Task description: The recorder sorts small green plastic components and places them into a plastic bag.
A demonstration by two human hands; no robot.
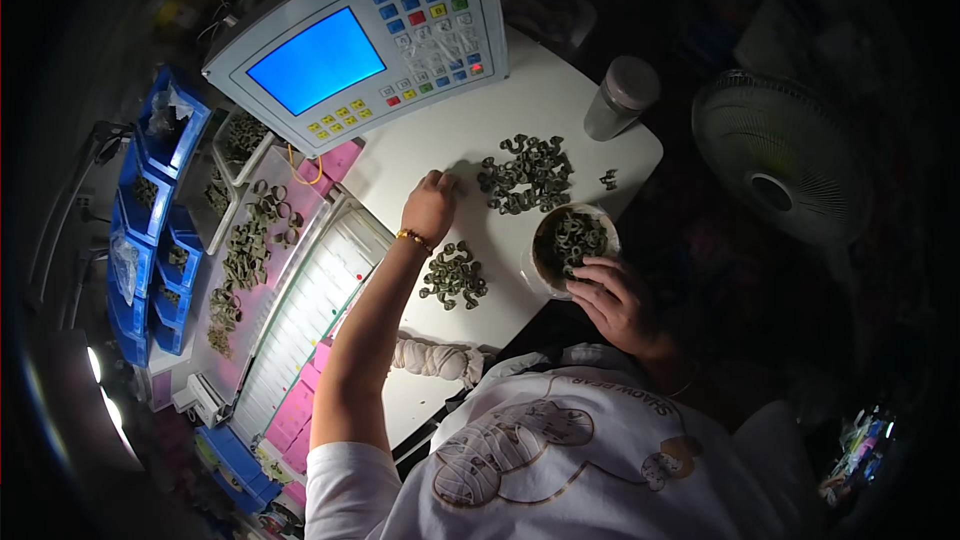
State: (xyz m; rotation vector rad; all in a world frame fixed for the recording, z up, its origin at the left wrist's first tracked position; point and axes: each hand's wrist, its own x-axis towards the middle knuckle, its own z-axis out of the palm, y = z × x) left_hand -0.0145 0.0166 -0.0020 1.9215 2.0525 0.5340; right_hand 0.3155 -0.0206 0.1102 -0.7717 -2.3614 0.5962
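Observation:
My left hand (433, 208) is over the white table, its fingers curled down toward the surface. Whether anything is between those fingertips is hidden. To its right lies a loose pile of small dark curved pieces (529, 172), and a smaller pile of similar pieces (454, 277) sits below the hand, near my forearm. At the table's right edge stands a round tub (534, 270) holding more such pieces (579, 236). My right hand (616, 304) reaches over the tub's near rim, fingertips at the pieces inside; its thumb and grip are not clear.
A control panel (352, 45) with a lit blue screen overhangs the table (420, 135). A lidded jar (622, 97) stands near the far right corner, with a fan (780, 157) beyond. Blue bins (142, 232) and a tray of ring-shaped parts (251, 247) are at left.

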